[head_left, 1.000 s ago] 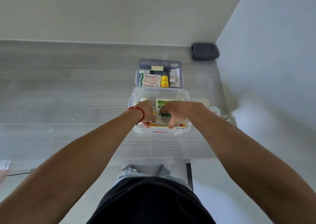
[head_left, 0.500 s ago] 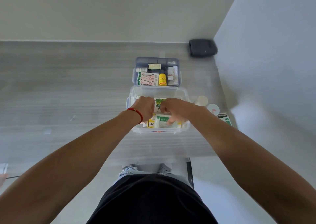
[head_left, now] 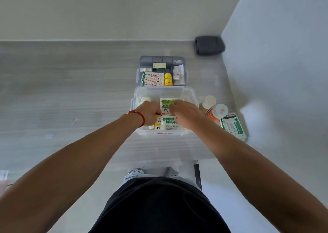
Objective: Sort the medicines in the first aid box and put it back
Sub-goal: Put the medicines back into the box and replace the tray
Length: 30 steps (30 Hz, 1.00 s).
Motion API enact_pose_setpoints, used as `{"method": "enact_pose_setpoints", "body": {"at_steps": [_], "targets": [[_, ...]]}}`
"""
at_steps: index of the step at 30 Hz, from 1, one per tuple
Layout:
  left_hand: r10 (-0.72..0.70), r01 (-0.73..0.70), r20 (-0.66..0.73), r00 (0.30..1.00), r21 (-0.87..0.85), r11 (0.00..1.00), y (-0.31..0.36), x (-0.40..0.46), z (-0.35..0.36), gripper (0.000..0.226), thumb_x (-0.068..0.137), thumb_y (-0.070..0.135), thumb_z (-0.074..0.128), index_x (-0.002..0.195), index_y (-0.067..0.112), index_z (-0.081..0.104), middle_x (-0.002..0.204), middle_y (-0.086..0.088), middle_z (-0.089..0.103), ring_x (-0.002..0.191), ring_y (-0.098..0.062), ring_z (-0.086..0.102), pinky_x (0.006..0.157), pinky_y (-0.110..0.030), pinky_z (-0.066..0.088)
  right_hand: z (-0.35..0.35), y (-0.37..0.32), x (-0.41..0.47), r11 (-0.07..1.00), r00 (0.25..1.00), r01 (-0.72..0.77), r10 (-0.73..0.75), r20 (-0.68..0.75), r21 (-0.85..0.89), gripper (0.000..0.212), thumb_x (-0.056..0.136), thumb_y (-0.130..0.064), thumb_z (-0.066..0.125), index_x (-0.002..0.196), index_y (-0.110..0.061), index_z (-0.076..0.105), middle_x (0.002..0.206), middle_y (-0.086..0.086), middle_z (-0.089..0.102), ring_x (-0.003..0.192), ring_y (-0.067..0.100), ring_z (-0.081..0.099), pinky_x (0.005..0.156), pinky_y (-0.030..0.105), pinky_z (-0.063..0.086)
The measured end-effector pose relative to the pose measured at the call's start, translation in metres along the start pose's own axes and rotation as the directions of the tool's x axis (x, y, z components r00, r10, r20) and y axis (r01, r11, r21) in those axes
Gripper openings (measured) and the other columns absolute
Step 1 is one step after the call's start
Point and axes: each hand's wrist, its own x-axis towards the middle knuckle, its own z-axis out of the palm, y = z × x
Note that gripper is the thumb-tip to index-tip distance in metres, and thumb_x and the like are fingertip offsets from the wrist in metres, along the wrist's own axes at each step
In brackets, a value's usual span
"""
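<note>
While both hands reach into the clear first aid box (head_left: 164, 134) at the desk's (head_left: 71, 90) near edge, left hand (head_left: 150, 112) and right hand (head_left: 184, 112) pinch a leaf-printed packet (head_left: 166, 104); the tray (head_left: 184, 69) sits at twelve o'clock.

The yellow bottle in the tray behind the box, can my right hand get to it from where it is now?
Probably yes. The yellow bottle stands uncovered in the open tray just beyond the clear box, with nothing above it. The right hand is busy at a leaf-printed packet and would have to let go first.
</note>
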Motion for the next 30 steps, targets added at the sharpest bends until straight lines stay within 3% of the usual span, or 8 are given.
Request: {"method": "enact_pose_setpoints", "body": {"at_steps": [3,7,9,11,14,21,24,30], "targets": [[-0.02,0.019,-0.014,1.0,-0.081,0.997,-0.002,-0.005,0.0,0.058,0.088,-0.003,0.056,0.142,0.017,0.052,0.135,-0.009,0.057,0.118,-0.029,0.058,0.102,-0.037,0.05,-0.007,0.008,-0.018,0.982,0.973,0.015,0.028,-0.228,0.186,0.02,0.099,-0.011,0.055,0.116,-0.011,0.065,0.106,0.004,0.065,0.098,0.023,0.063,0.073,0.033,0.052],[-0.009,-0.025,-0.213,0.977,-0.157,0.987,0.002,-0.011,0.002,0.054,0.085,-0.009,0.052,0.13,0.016,0.064,0.133,-0.011,0.061,0.115,-0.031,0.06,0.099,-0.037,0.052,-0.004,0.024,-0.065,0.84,0.773,0.016,0.333,-0.539,0.542,0.013,0.096,-0.011,0.058,0.104,-0.014,0.069,0.098,-0.003,0.068,0.08,0.011,0.062,0.069,0.026,0.052],[0.009,-0.082,-0.329,0.944,-0.209,0.975,0.009,-0.015,0.004,0.046,0.084,-0.008,0.05,0.119,0.014,0.071,0.124,-0.011,0.067,0.103,-0.027,0.064,0.093,-0.035,0.055,0.006,0.036,-0.085,0.756,0.618,-0.065,0.543,-0.569,0.651,0.013,0.092,-0.006,0.061,0.099,-0.012,0.069,0.097,0.0,0.069,0.077,0.013,0.062,0.069,0.029,0.054],[0.07,-0.173,-0.399,0.914,-0.229,0.958,0.021,-0.018,0.008,0.041,0.084,-0.006,0.05,0.112,0.014,0.073,0.118,-0.008,0.07,0.098,-0.024,0.065,0.092,-0.034,0.055,0.015,0.052,-0.098,0.641,0.513,-0.225,0.718,-0.471,0.734,0.019,0.088,-0.004,0.062,0.104,-0.01,0.069,0.106,0.006,0.067,0.088,0.021,0.063,0.08,0.038,0.055],[0.107,-0.246,-0.474,0.874,-0.24,0.939,0.041,-0.021,0.013,0.037,0.084,-0.005,0.051,0.106,0.013,0.074,0.112,-0.005,0.073,0.1,-0.023,0.067,0.093,-0.037,0.055,0.026,0.076,-0.104,0.534,0.548,-0.495,0.804,-0.23,0.686,0.039,0.086,-0.013,0.068,0.125,-0.012,0.062,0.128,0.014,0.057,0.118,0.034,0.053,0.099,0.046,0.047],[0.188,-0.363,-0.578,0.794,-0.203,0.909,0.058,-0.029,0.025,0.032,0.083,-0.009,0.051,0.099,0.007,0.074,0.104,-0.007,0.074,0.098,-0.021,0.069,0.087,-0.033,0.056,0.066,0.102,-0.112,0.409,0.514,-0.796,0.846,0.142,0.446,0.071,0.089,-0.03,0.071,0.146,-0.003,0.039,0.142,0.025,0.046,0.134,0.042,0.044,0.106,0.048,0.043],[0.15,-0.332,-0.581,0.8,-0.22,0.917,0.057,-0.029,0.026,0.031,0.084,-0.008,0.051,0.1,0.007,0.073,0.105,-0.007,0.074,0.1,-0.021,0.068,0.089,-0.033,0.057,0.086,0.096,-0.113,0.498,0.539,-0.827,0.834,0.115,0.261,0.086,0.096,-0.041,0.065,0.16,-0.005,0.021,0.147,0.028,0.043,0.134,0.045,0.046,0.109,0.05,0.04],[0.105,-0.294,-0.59,0.8,-0.232,0.927,0.049,-0.031,0.025,0.033,0.084,-0.009,0.052,0.101,0.008,0.074,0.102,-0.004,0.074,0.09,-0.013,0.066,0.085,-0.024,0.056,0.107,0.085,-0.11,0.535,0.549,-0.822,0.835,0.023,0.194,0.074,0.103,-0.032,0.052,0.162,-0.006,0.015,0.146,0.03,0.041,0.129,0.045,0.048,0.099,0.049,0.045]]}}
